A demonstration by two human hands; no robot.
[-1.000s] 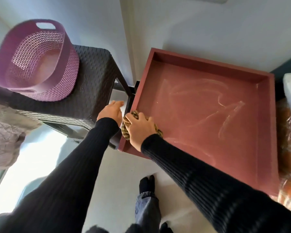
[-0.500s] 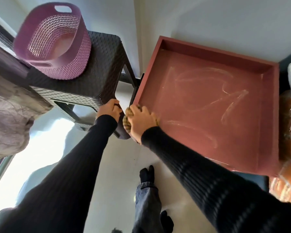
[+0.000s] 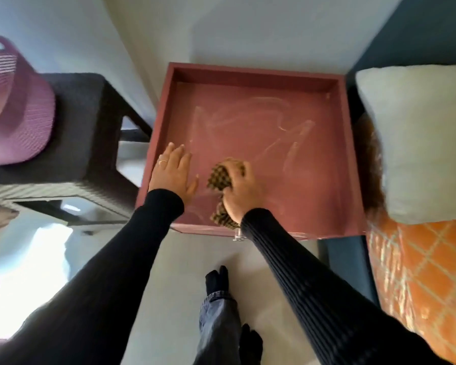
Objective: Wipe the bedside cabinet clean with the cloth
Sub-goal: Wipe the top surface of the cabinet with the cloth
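Dust streaks are what I notice first: pale, chalky smears curl across the recessed top of the bedside cabinet (image 3: 250,122), a reddish-brown square with a raised rim on all sides. The streaks run in loops and strokes through the middle and far right of the surface; the near part around the hands looks slightly shinier.

From my feed, the right hand (image 3: 241,189) sits on the near centre of that surface, its fingers (image 3: 238,171) curled around the cloth (image 3: 220,176), a bunched brown-and-tan checked rag. Part of the cloth pokes out ahead of the knuckles and another fold trails back under the wrist toward the cabinet's near rim. The left hand (image 3: 173,175) lies flat on the surface just to the left of the cloth, fingers straight and close together, holding nothing; a thin ring shows on one finger. Both arms wear black ribbed sleeves.

Left of the cabinet stands a dark woven stool (image 3: 90,133) carrying a purple basket (image 3: 16,119), blurred. To the right, a pale pillow (image 3: 416,143) rests on an orange patterned bedspread (image 3: 421,280). Below, on the pale floor, I see a denim trouser leg and dark socks
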